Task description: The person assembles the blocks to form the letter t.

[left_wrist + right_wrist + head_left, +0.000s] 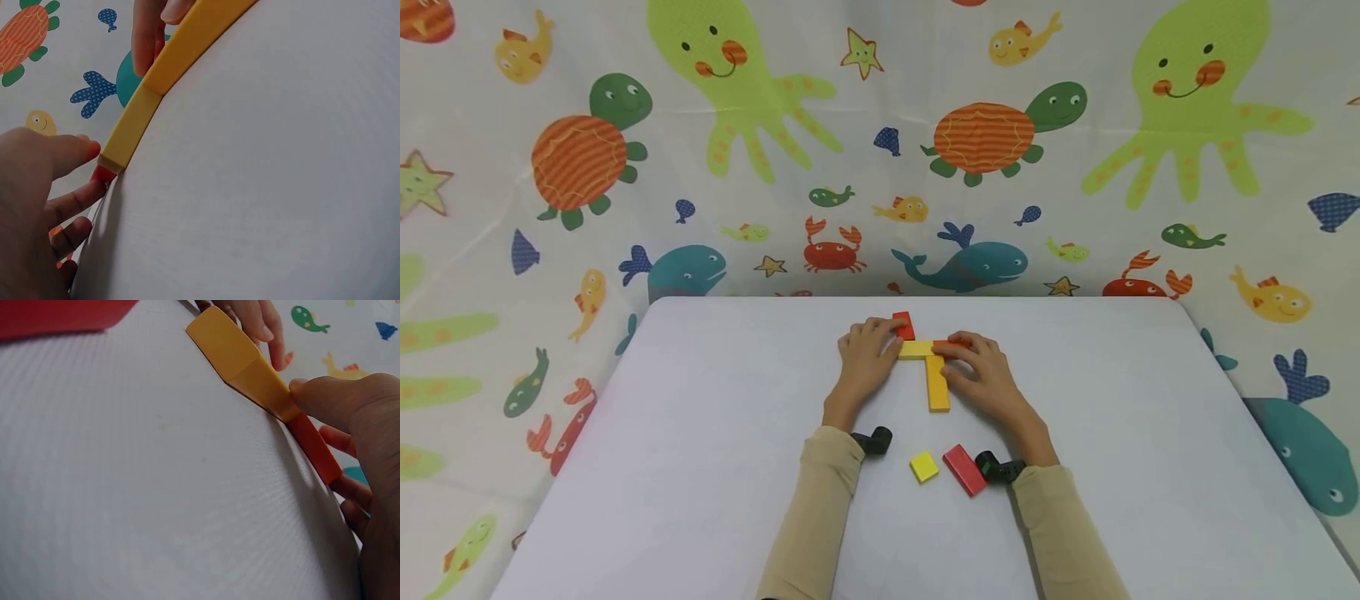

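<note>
In the head view, a pale yellow block (914,351) lies crosswise, and a deeper yellow block (937,390) runs from it toward the person. A red block (906,327) stands behind its left end. My left hand (865,360) holds that red block, thumb and index fingertips on either side of it. An orange-red block (315,450) continues the row on the right. My right hand (987,377) grips it with fingers bent round its far side and end, mostly covering it in the head view. The right thumb (325,399) rests against the yellow piece beside it.
Nearer the person lie a small yellow square block (923,467) and a red rectangular block (965,470), the latter beside the right wrist's black camera (997,467). The white tabletop (715,467) ends at a curtain (880,167) with printed sea animals.
</note>
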Demonstrator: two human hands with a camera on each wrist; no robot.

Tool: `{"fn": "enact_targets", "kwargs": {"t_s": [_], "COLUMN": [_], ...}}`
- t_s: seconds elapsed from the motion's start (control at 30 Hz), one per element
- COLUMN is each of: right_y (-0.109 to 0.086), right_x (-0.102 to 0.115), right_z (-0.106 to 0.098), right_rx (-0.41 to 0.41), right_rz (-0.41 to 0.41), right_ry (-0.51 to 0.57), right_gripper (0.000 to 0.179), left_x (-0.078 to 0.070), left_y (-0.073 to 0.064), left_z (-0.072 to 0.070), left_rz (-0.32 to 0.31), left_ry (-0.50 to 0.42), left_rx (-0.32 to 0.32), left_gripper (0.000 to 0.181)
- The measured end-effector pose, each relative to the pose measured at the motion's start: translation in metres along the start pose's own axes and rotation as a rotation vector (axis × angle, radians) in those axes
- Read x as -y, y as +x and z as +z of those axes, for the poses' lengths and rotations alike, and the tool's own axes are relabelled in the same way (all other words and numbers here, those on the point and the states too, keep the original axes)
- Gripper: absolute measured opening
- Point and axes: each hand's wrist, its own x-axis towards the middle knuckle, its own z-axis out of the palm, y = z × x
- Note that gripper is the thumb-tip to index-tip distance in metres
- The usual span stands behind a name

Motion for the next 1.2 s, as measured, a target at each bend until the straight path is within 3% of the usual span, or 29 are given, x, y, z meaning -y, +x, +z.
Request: {"fn": "enact_targets", "kwargs": {"t_s": [0.33,0.73,1.2], "right_y": [0.001,0.001,0.001], "right_x": [0.004,0.002,0.001], "right_z": [-0.002,0.0,0.0], "right_rx": [-0.004,0.009,0.007], "right_rz": [0.01,0.004,0.007], "right_ry": [-0.003,0.002,0.005], "right_gripper": [0.041,0.041,0.042], "left_x": [-0.001,-0.004,-0.01], "left_y": [0.001,0.001,0.0], "left_z": [-0.002,0.003,0.012], "left_rz": [0.019,0.065,0.088], "left_ry": [-0.001,0.032,0.122], "left_rx": [-0.003,0.051,0.081], "left_gripper": [0.037,0.044,0.055]}}
